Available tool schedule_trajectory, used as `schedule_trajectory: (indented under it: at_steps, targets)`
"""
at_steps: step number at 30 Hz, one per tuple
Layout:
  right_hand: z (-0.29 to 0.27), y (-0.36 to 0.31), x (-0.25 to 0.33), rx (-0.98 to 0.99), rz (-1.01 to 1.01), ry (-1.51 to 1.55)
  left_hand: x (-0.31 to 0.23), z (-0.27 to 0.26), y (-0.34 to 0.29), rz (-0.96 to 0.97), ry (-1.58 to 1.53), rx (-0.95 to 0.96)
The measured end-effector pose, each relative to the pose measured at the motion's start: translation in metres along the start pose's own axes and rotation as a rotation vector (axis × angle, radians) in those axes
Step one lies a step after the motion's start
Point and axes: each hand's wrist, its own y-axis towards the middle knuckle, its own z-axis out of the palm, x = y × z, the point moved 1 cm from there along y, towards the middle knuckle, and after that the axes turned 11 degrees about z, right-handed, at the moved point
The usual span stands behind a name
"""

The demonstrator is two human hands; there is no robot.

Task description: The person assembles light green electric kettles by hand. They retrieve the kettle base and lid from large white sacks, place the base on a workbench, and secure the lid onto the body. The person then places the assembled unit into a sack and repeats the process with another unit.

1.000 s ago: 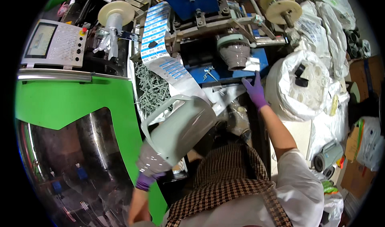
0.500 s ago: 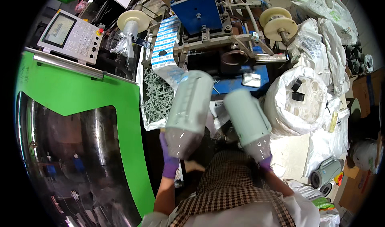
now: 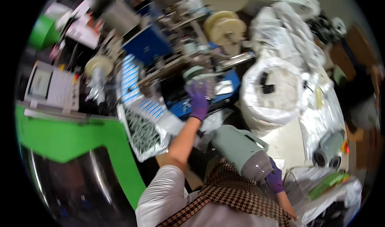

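My left hand [image 3: 197, 100], in a purple glove, reaches forward to the machine. Its fingers wrap round the shiny grey end of a grey-green thermos jug [image 3: 208, 84], most of which is hidden behind the hand and by foreshortening. By my lap, my right hand [image 3: 275, 177], also gloved in purple, grips the shiny grey end of a second thermos jug [image 3: 236, 145]. That jug lies tilted, its side handle facing right and its wider end pointing forward and left.
A blue machine [image 3: 148, 44] with a film spool [image 3: 225, 28] stands ahead. Nearer lies a tray of small grey-green parts [image 3: 144, 135]. A white sack of pale rings [image 3: 280, 90] stands at right, another jug [image 3: 332, 145] beyond. A green machine [image 3: 80, 135] with a control panel [image 3: 52, 86] fills the left.
The left hand has carried its jug forward to the machine. The right hand's jug has swung lower and to the right. The whole view has turned and shifted, with some blur.
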Motion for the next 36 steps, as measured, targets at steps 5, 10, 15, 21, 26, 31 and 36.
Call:
schedule_trajectory:
  at_steps: [5,10,15,21,26,31,36]
  targets:
    - [-0.01,-0.035,0.08,0.094,0.101,-0.19,0.008,-0.002,0.049,0.184,0.671,0.622]
    - [-0.027,-0.071,0.107,0.033,-0.082,-0.231,0.032,-0.046,0.056,0.31,0.286,0.409]
    - [-0.02,-0.112,0.085,-0.197,-0.176,-0.054,-0.198,-0.23,0.015,0.607,-1.233,0.437]
    - [-0.018,-0.195,0.091,-0.48,0.003,0.111,-0.362,-0.326,-0.048,1.911,-0.767,0.494]
    - [0.024,-0.214,0.078,-0.775,-0.011,0.376,-0.375,-0.332,-0.054,2.116,-0.908,0.52]
    - [0.04,-0.267,0.078,-0.766,-0.089,0.698,-0.363,-0.312,-0.007,1.754,-1.274,0.651]
    - [0.0,-0.326,0.018,-1.369,-0.108,0.066,-0.35,-0.303,0.097,1.096,-1.472,0.62]
